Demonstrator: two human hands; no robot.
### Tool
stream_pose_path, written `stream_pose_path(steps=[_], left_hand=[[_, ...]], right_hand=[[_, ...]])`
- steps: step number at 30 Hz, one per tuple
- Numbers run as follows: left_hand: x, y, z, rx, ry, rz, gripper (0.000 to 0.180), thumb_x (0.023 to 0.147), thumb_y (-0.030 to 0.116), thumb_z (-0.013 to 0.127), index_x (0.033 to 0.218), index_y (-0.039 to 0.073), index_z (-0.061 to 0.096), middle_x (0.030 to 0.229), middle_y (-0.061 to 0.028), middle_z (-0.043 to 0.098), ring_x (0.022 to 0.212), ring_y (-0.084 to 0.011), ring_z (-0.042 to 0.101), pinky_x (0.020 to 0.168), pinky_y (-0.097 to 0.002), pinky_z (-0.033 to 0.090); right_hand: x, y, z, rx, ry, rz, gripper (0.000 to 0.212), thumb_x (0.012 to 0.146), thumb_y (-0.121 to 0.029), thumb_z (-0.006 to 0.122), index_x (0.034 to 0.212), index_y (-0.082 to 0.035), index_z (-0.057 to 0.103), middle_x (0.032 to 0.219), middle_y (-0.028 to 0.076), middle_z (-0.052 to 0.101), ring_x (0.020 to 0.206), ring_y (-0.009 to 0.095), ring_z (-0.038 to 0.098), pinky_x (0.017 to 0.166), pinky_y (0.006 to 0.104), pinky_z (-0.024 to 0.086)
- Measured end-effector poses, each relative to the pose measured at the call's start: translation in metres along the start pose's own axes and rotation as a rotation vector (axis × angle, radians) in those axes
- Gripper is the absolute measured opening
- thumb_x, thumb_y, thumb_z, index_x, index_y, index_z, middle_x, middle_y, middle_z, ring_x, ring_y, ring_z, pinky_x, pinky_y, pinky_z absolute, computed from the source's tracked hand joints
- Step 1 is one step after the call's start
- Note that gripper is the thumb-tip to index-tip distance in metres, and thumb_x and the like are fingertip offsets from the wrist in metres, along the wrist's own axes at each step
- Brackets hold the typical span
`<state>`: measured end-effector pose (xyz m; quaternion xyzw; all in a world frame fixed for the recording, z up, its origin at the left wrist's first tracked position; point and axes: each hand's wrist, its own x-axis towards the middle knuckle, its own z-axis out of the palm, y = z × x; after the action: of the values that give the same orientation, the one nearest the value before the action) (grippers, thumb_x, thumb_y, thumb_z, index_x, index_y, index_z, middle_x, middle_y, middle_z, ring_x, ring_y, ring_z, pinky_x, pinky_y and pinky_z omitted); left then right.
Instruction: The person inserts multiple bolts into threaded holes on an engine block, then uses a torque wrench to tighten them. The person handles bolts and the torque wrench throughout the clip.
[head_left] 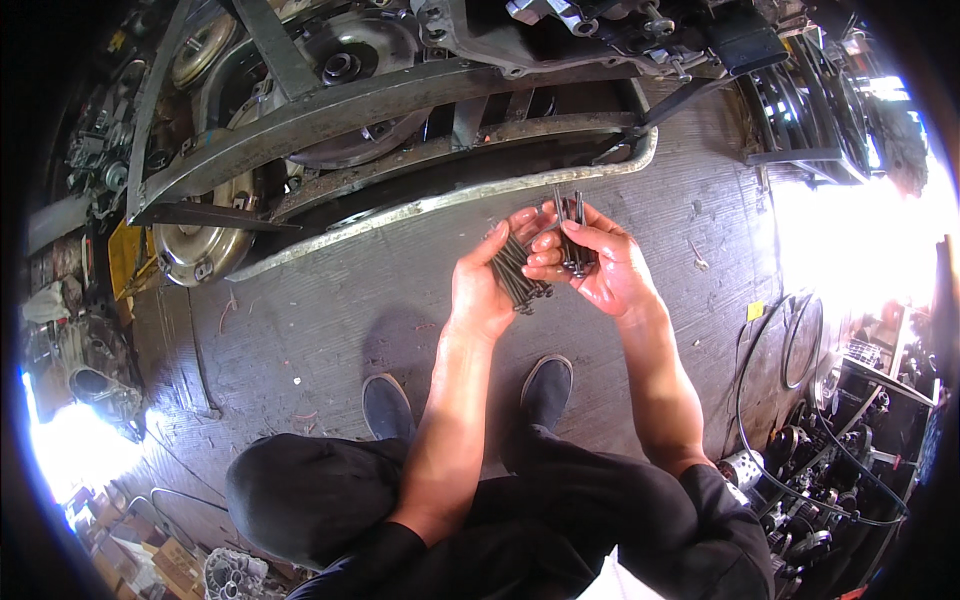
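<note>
My left hand (484,283) is closed round a bundle of long dark bolts (512,272), their heads pointing down toward me. Close beside it, my right hand (607,262) grips a smaller bunch of bolts (577,240), which stick up between thumb and fingers. The fingertips of both hands meet or nearly meet in the middle. Wet or oily shine shows on the fingers. Both hands are held in front of me above the floor, and the palms hide part of each bundle.
Ahead stands a metal frame bench (330,110) over a pale-rimmed tray (430,205), with round metal housings (205,240) at its left. Machine parts (800,480) and a black cable (742,400) lie at right. Cardboard boxes (172,565) sit lower left. My shoes (547,390) rest on the dark floor.
</note>
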<state>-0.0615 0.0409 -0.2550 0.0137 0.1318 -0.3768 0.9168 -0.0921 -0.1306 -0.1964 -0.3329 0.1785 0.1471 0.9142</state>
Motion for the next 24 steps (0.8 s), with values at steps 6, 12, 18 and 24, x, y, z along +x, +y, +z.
stream_pose_path(steps=[6, 12, 18, 24], left_hand=[[0.001, 0.002, 0.000, -0.239, -0.031, -0.065, 0.033, 0.110, 0.020, 0.046, 0.130, -0.006, 0.051, 0.105, -0.0113, 0.055, 0.085, -0.0132, 0.055, 0.071, -0.0251, 0.052], [-0.001, 0.000, 0.003, -0.215, 0.037, -0.026, 0.033, 0.110, 0.019, 0.044, 0.131, -0.006, 0.051, 0.108, -0.0097, 0.054, 0.087, -0.0126, 0.054, 0.075, -0.0248, 0.052], [-0.002, 0.002, 0.001, -0.104, -0.101, -0.060, 0.042, 0.110, 0.026, 0.046, 0.138, -0.005, 0.050, 0.107, -0.0102, 0.057, 0.087, -0.0153, 0.055, 0.072, -0.0300, 0.050], [-0.008, -0.004, 0.015, 0.268, 0.114, 0.079, 0.053, 0.109, 0.037, 0.046, 0.145, -0.002, 0.050, 0.144, -0.0209, 0.057, 0.116, -0.0283, 0.064, 0.096, -0.0419, 0.057]], right_hand=[[0.001, 0.002, 0.000, 0.145, -0.003, 0.032, 0.025, 0.101, -0.001, 0.050, 0.121, 0.012, 0.058, 0.116, 0.033, 0.068, 0.112, 0.047, 0.069, 0.103, 0.0596, 0.056], [0.003, 0.004, 0.001, 0.086, 0.140, 0.011, 0.025, 0.099, 0.002, 0.050, 0.119, 0.015, 0.057, 0.117, 0.033, 0.067, 0.110, 0.046, 0.069, 0.101, 0.0560, 0.059], [-0.003, 0.001, 0.005, 0.038, -0.012, 0.010, 0.026, 0.097, 0.004, 0.052, 0.121, 0.013, 0.059, 0.109, 0.027, 0.070, 0.100, 0.040, 0.073, 0.093, 0.0511, 0.063], [-0.013, -0.008, 0.010, -0.267, 0.136, 0.031, 0.018, 0.097, -0.005, 0.061, 0.114, 0.001, 0.063, 0.088, 0.011, 0.067, 0.064, 0.016, 0.060, 0.056, 0.0275, 0.045]])
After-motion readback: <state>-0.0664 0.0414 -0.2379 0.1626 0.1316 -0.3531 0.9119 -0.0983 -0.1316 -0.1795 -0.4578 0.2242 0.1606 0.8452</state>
